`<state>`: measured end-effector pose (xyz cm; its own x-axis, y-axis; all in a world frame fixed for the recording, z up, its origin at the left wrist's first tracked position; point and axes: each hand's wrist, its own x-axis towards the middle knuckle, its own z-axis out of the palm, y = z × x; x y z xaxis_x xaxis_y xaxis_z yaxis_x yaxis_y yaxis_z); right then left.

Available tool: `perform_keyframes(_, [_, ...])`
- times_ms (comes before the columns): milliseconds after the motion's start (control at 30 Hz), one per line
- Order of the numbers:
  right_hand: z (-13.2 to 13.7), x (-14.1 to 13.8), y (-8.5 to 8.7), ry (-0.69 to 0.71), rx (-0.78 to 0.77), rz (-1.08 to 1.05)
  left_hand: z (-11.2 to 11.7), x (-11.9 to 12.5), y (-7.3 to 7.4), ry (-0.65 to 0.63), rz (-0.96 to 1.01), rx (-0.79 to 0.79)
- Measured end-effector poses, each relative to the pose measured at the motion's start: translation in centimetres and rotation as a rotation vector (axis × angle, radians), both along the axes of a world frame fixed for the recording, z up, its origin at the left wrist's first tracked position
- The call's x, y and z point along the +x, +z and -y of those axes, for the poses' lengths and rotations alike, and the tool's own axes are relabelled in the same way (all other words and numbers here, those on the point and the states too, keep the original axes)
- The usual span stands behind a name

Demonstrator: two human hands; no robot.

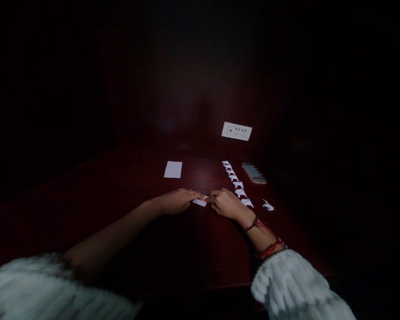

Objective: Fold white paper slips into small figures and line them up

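Note:
My left hand [175, 201] and my right hand [226, 203] meet at the middle of a dark red wooden table [120, 209]. Both pinch a small white piece of folded paper [200, 202] that lies on the tabletop between their fingertips. Red and black cords circle my right wrist. Both arms wear white fluffy sleeves. Just right of my right hand runs a row of several small folded white paper pieces [237, 183], stretching away from me. One more folded piece [268, 206] lies apart, further right.
A flat white paper sheet [173, 169] lies beyond my left hand. A phone [254, 173] rests at the far right of the table. A white wall socket [236, 131] sits on the dark panel behind. The surroundings are very dark.

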<state>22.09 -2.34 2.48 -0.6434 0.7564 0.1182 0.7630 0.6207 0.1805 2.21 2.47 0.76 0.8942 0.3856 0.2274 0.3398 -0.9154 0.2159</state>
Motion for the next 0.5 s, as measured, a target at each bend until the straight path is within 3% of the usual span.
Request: perform_keyframes(500, [-0.24, 0.67, 0.03, 0.018, 0.032, -0.023, -0.47, -0.14, -0.27, 0.000, -0.014, 0.023])
